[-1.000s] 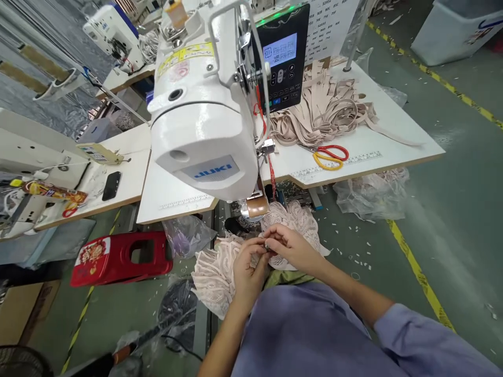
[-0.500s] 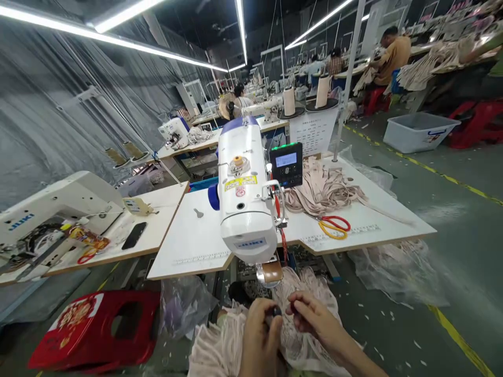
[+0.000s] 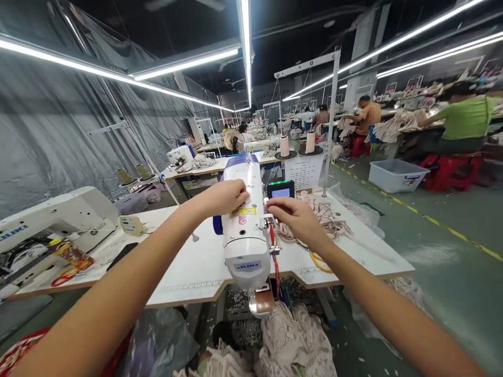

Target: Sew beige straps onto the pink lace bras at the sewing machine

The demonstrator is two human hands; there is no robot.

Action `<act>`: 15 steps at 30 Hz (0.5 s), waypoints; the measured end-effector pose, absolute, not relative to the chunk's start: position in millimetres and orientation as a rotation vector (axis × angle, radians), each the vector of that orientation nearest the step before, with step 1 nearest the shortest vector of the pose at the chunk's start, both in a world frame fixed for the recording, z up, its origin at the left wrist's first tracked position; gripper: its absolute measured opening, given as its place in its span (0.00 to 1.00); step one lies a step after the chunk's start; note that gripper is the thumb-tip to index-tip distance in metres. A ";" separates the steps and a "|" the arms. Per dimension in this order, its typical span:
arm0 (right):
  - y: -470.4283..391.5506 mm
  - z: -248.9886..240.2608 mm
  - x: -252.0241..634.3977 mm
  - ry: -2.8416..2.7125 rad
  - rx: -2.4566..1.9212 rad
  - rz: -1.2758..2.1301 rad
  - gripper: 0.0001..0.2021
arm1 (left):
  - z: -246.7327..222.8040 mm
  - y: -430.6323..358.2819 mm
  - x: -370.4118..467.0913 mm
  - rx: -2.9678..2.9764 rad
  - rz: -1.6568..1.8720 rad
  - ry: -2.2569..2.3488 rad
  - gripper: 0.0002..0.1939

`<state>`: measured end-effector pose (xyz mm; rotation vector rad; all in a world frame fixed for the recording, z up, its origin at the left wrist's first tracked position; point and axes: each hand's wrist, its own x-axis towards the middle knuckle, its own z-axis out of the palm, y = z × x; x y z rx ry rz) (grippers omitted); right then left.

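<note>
A white JUKI sewing machine [image 3: 247, 251] stands in front of me on a white table [image 3: 184, 272]. My left hand [image 3: 230, 196] is over the top of its arm, fingers curled and closed, covering the winder area; what they hold, if anything, is hidden. At the machine's right side, by the thread guides, my right hand [image 3: 293, 214] has thumb and fingers pinched together. Whatever is in that pinch is too small to make out. A control panel [image 3: 281, 191] with a lit screen is just behind my right hand. Red cord [image 3: 276, 269] hangs down the machine's right side.
Beige fabric strips [image 3: 334, 222] and yellow-handled scissors [image 3: 320, 262] lie on the table's right. More strips [image 3: 294, 335] are bundled below the machine. Another JUKI machine [image 3: 58, 225] is at left, thread cones [image 3: 310, 142] behind. A grey bin [image 3: 396, 175] and seated co-workers are at right.
Both hands have risen from the lap to the machine, left onto its top, right to its thread-guide side. The dark small object earlier in the left hand is now out of sight. The view tilted up.
</note>
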<state>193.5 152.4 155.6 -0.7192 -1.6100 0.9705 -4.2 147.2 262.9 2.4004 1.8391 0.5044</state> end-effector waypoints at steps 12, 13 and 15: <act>204.1 206.6 133.7 -1.900 -0.773 0.968 0.09 | 253.5 139.5 -13.1 1.681 1.432 1.425 0.14; 203.9 207.7 132.8 -1.947 -0.781 0.930 0.10 | 251.5 136.7 -14.8 1.617 1.461 1.390 0.13; 203.2 209.8 134.1 -2.063 -0.818 0.832 0.10 | 247.1 131.7 -18.0 1.511 1.482 1.337 0.10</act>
